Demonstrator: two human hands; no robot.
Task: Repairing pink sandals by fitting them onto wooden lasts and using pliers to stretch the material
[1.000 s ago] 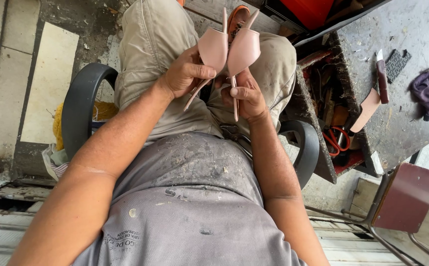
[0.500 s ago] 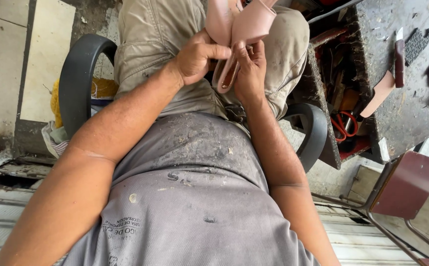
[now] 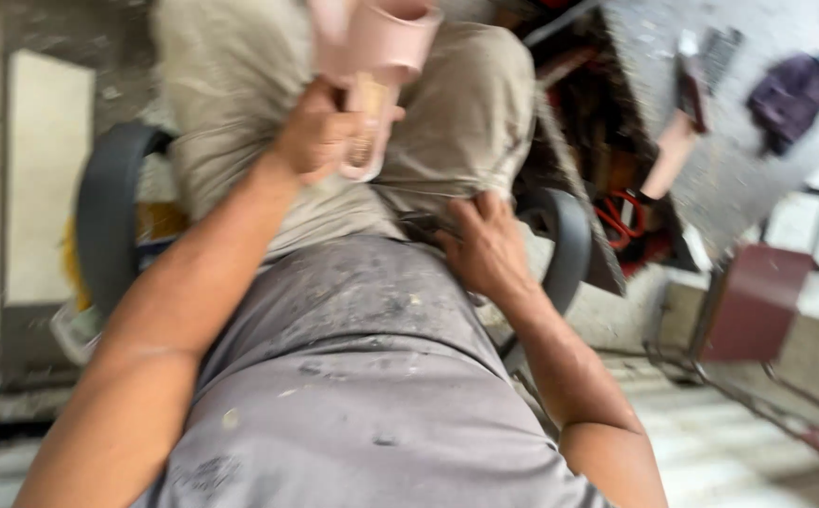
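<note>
My left hand (image 3: 320,132) has a closed grip on the pink leather piece (image 3: 377,56), held up over my lap. My right hand (image 3: 485,246) is off it, fingers curled at my trouser pocket (image 3: 428,226); grip unclear, frame blurred. Counter (image 3: 739,160) sits right, well apart.

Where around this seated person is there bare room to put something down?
The grey worktop is bare between the purple cloth and the pink strip. The lap is crowded: the left hand grips a pink piece, and the right hand rests at the waist.
</note>
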